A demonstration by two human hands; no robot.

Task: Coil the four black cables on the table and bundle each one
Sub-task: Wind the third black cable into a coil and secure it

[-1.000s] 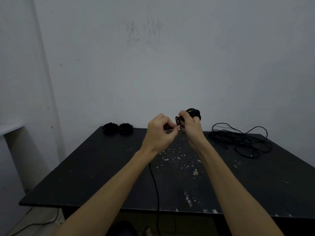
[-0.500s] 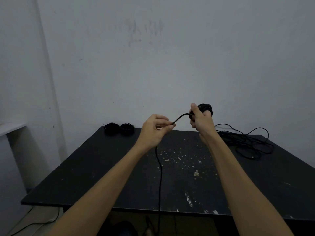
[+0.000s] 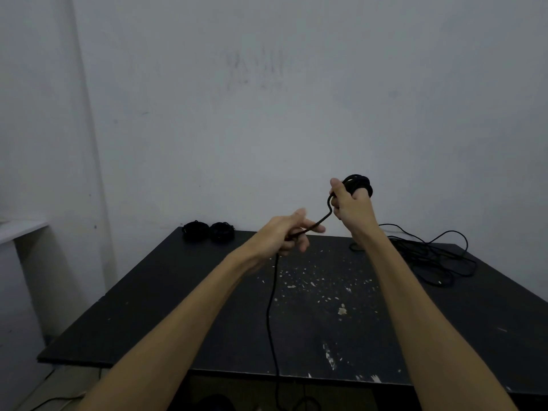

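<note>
My right hand [image 3: 351, 207] is raised above the black table [image 3: 178, 307] and grips a small coil of black cable [image 3: 358, 183] wound round its fingers. From the coil a strand of the same cable [image 3: 321, 222] runs down-left into my left hand [image 3: 281, 235], which pinches it. Below my left hand the cable hangs over the table and drops past the front edge. Two coiled black bundles [image 3: 207, 231] lie side by side at the table's back left. A loose tangled black cable [image 3: 436, 256] lies at the back right.
A grey wall stands right behind the table. A white ledge [image 3: 20, 229] juts out at the left. Pale flecks of chipped paint mark the table's middle. Another thin cable lies on the floor at the lower left.
My right hand has risen and moved right with the coil. My left hand has slid down the strand, so more cable is stretched between the hands.
</note>
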